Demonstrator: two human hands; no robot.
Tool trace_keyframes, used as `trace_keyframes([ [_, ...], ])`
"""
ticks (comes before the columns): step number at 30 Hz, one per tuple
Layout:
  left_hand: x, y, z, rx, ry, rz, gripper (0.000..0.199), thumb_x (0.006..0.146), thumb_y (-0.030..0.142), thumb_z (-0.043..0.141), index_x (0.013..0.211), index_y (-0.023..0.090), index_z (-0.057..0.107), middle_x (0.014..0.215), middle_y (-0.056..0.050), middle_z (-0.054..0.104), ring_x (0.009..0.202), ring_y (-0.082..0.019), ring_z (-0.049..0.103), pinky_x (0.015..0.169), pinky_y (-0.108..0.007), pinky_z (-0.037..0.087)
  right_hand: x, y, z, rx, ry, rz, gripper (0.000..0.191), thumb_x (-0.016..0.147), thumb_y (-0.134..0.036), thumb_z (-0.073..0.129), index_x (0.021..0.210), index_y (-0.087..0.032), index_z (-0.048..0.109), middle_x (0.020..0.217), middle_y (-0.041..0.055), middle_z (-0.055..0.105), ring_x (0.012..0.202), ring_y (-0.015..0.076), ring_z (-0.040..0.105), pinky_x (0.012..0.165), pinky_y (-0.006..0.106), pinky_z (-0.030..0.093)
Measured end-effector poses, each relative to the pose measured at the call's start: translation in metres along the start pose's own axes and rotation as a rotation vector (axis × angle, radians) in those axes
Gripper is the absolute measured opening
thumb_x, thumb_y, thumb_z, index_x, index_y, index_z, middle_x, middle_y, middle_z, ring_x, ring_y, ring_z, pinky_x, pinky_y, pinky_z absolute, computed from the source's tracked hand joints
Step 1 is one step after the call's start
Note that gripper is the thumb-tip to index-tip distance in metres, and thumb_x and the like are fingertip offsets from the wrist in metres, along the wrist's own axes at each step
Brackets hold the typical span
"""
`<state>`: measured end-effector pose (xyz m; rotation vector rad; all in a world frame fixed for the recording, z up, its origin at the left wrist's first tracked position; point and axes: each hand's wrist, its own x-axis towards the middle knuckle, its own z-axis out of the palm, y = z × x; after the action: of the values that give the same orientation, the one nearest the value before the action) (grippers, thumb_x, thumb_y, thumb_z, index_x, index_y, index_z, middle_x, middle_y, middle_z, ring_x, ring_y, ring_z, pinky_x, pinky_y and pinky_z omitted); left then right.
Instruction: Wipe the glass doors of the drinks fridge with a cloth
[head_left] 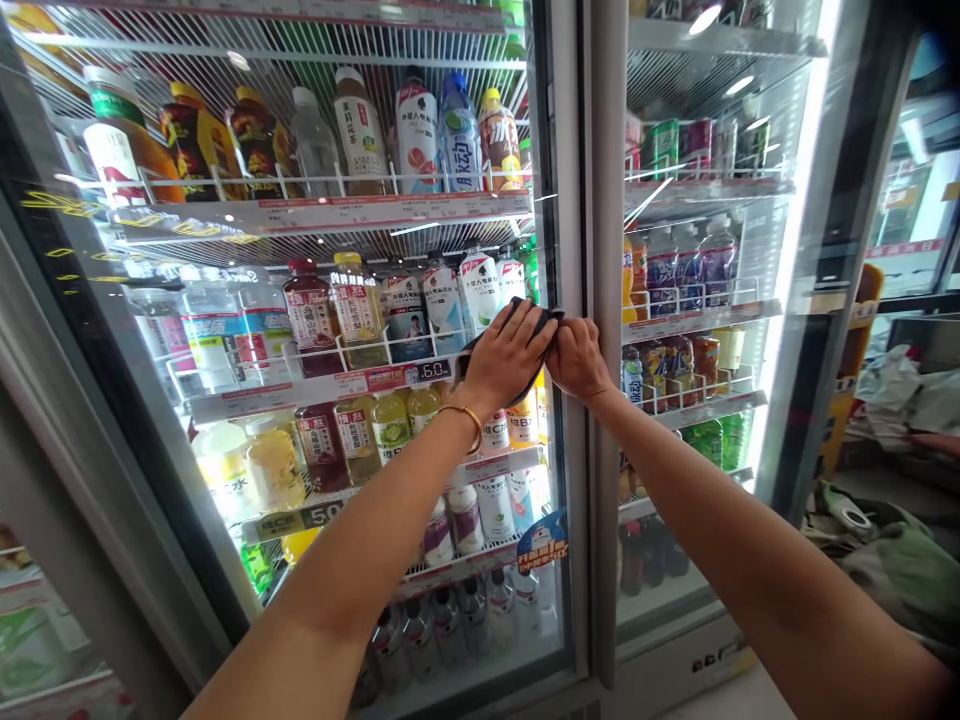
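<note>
My left hand, a gold bangle on its wrist, presses a dark cloth against the glass door of a drinks fridge. Its fingers lie spread over the cloth, whose folds show above and below them. Right beside it, my right hand is closed at the frame edge of the same door, touching the cloth's right end. The curled fingertips of that hand are partly hidden. Behind the glass, around my left hand, white-labelled bottles stand on a wire-fronted shelf.
More bottles fill the shelves above and below. A second glass door on the right covers cans and bottles. A blue sticker is on the left door, low down. Bags and green fabric lie at the far right.
</note>
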<state>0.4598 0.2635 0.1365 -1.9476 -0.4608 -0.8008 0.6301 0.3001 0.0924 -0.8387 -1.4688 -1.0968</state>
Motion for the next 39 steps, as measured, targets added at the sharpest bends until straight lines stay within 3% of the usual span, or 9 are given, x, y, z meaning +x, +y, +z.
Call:
trace_keyframes([
  [4,-0.039,-0.015,-0.022,-0.020,-0.065,0.141,0.041,0.094,0.028,0.044,0.134,0.019,0.045,0.138,-0.011,0.051,0.137,-0.024,0.037,0.114,-0.047,0.032,0.000,-0.001,-0.002,0.017,-0.044,0.012,0.014,0.089,-0.024,0.040,0.078,-0.021,0.049,0.085,0.0079,0.052,0.084,0.0222,0.045,0.080,0.040,0.037],
  [7,-0.046,-0.029,-0.036,-0.003,-0.069,0.087,0.042,0.094,0.030,0.044,0.135,0.021,0.045,0.139,-0.011,0.050,0.137,-0.024,0.036,0.115,-0.047,0.030,0.001,-0.002,-0.002,0.016,-0.028,0.003,0.015,0.090,-0.024,0.039,0.078,-0.021,0.049,0.084,0.0073,0.051,0.082,0.0215,0.044,0.080,0.040,0.037],
  [12,-0.009,-0.033,-0.030,0.010,0.109,-0.269,0.047,0.094,0.032,0.040,0.139,0.020,0.039,0.146,-0.014,0.041,0.141,-0.029,0.027,0.118,-0.054,0.020,0.001,-0.002,-0.002,0.012,0.005,-0.010,0.015,0.089,-0.023,0.039,0.077,-0.021,0.048,0.083,0.0071,0.050,0.080,0.0211,0.043,0.078,0.038,0.037],
  [15,0.015,-0.019,-0.012,0.009,0.144,-0.317,0.047,0.094,0.032,0.039,0.139,0.018,0.040,0.146,-0.014,0.041,0.141,-0.030,0.026,0.118,-0.055,0.018,0.000,-0.001,-0.001,0.008,0.028,-0.026,0.014,0.088,-0.022,0.040,0.077,-0.021,0.047,0.084,0.0077,0.049,0.080,0.0214,0.042,0.077,0.038,0.037],
  [21,0.008,0.007,0.008,0.009,0.052,-0.123,0.045,0.094,0.030,0.039,0.138,0.018,0.041,0.144,-0.012,0.043,0.139,-0.027,0.032,0.117,-0.049,0.026,-0.003,0.001,0.002,-0.043,0.017,-0.058,0.011,0.084,-0.023,0.042,0.076,-0.021,0.048,0.082,0.0075,0.049,0.080,0.0223,0.042,0.078,0.040,0.037],
  [28,-0.050,-0.024,-0.031,-0.012,-0.049,0.115,0.042,0.093,0.028,0.045,0.134,0.020,0.045,0.139,-0.011,0.051,0.137,-0.024,0.036,0.114,-0.046,0.031,0.001,-0.003,-0.006,-0.040,-0.062,-0.072,0.015,0.087,-0.025,0.042,0.074,-0.021,0.049,0.083,0.0068,0.052,0.078,0.0208,0.042,0.077,0.038,0.036],
  [32,-0.052,-0.048,-0.051,0.047,0.056,-0.106,0.047,0.093,0.032,0.045,0.138,0.021,0.041,0.141,-0.013,0.047,0.139,-0.026,0.033,0.115,-0.050,0.028,0.012,-0.022,-0.006,-0.008,-0.029,0.016,0.017,0.089,-0.024,0.040,0.075,-0.021,0.049,0.083,0.0069,0.051,0.079,0.0211,0.043,0.075,0.037,0.035],
  [35,-0.038,-0.049,-0.047,0.072,0.193,-0.309,0.049,0.093,0.032,0.045,0.139,0.020,0.039,0.144,-0.014,0.044,0.141,-0.028,0.029,0.116,-0.053,0.025,0.023,-0.045,0.001,0.036,0.030,0.076,0.017,0.091,-0.025,0.038,0.079,-0.021,0.050,0.086,0.0079,0.052,0.083,0.0219,0.044,0.077,0.037,0.035],
  [39,-0.031,-0.034,-0.029,0.059,0.202,-0.306,0.049,0.093,0.030,0.044,0.140,0.019,0.037,0.144,-0.014,0.043,0.141,-0.029,0.027,0.116,-0.055,0.025,0.028,-0.063,0.009,0.111,0.089,0.135,0.016,0.091,-0.025,0.038,0.083,-0.021,0.051,0.085,0.0077,0.051,0.085,0.0227,0.044,0.080,0.039,0.036],
])
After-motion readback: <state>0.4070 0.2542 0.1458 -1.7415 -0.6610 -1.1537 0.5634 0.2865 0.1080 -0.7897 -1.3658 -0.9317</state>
